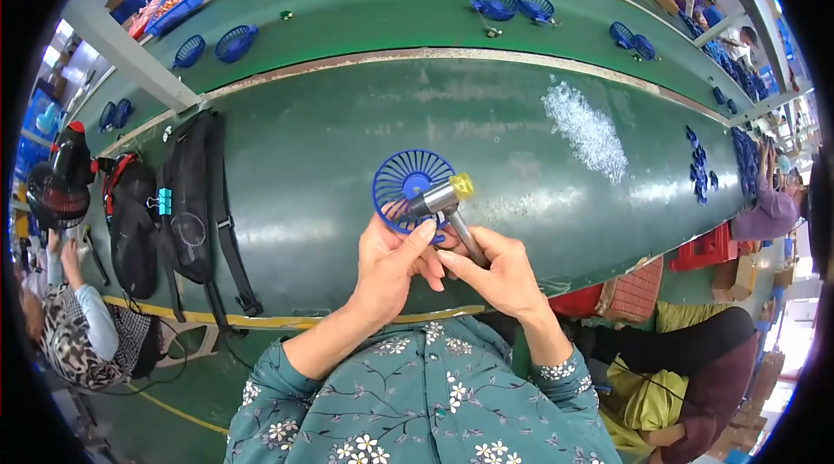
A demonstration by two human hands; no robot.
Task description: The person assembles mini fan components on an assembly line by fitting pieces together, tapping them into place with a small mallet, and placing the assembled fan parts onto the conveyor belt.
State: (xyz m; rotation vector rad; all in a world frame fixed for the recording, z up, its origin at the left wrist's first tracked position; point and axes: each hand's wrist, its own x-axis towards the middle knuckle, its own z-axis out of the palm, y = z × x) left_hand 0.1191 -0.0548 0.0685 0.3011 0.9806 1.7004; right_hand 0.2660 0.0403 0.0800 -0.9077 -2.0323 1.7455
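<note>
My left hand (388, 262) grips a round blue fan grille (415, 170) with slatted spokes and a solid hub, at its near edge. In my right hand (504, 277) is the handle of a small hammer (441, 196), with a silver head and a yellow translucent face. The hammer's head lies over the near right part of the grille; whether it touches is unclear. My two hands are close together above the green worktable (304, 229), and the lower rim of the grille is partly hidden by fingers.
A pile of small clear plastic pieces (586, 129) lies to the right, with small blue parts (698, 164) beyond. A black backpack (189, 195) rests on the left. Across the back, a green conveyor belt (365, 21) carries several blue grilles (497, 3). Co-workers sit on both sides.
</note>
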